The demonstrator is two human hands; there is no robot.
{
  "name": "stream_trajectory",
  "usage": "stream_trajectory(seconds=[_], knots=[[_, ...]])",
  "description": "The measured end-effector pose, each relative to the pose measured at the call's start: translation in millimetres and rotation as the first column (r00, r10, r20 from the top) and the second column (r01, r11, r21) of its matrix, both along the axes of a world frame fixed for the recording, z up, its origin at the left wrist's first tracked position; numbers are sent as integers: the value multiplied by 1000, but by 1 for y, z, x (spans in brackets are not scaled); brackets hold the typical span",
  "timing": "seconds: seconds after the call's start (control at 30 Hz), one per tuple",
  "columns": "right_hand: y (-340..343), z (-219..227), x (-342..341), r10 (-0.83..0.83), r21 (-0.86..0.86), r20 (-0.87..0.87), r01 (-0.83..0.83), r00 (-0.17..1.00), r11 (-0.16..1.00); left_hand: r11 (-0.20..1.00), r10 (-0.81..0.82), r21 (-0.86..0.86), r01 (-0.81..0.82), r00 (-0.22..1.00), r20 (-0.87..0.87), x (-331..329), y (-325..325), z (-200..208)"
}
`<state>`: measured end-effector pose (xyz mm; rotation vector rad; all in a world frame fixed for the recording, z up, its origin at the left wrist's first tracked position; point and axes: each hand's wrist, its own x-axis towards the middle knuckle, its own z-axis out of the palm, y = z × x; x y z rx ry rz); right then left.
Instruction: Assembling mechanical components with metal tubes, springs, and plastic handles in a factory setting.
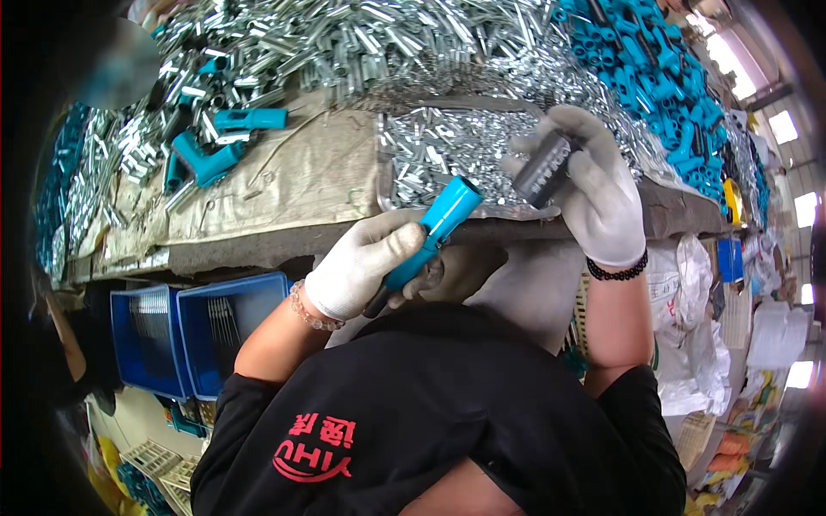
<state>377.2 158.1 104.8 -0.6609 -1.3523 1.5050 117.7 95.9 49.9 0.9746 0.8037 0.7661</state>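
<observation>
In white gloves, both my hands are over the front edge of a cloth-covered bench [284, 202]. My left hand [366, 262] is closed round a teal plastic tool housing [447, 211], tilted with its open tubular end up and to the right. My right hand [598, 181], further right and higher, grips a short black cylinder [547, 169] with pale markings between thumb and fingers. The two parts are apart. Just behind them lies a shallow tray of small shiny metal pieces [439, 159]. Loose teal housings [206, 159] rest on the cloth at the left.
A large heap of metal tubes [344, 43] covers the back of the bench. More teal parts [662, 86] are piled at the back right. Two blue bins [194, 344] stand below the edge at left. White plastic sacks [688, 344] hang or stand at right.
</observation>
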Motion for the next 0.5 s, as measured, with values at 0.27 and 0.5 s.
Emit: stream_trajectory(seconds=[0.27,0.5], knots=[[-21,-2,31,-253,548,752,-365,608,752,710,74,649,274,887,-456,22,21,5],[-12,4,3,-79,668,495,-321,865,672,937,-257,174,303,934,-247,35,24,8]])
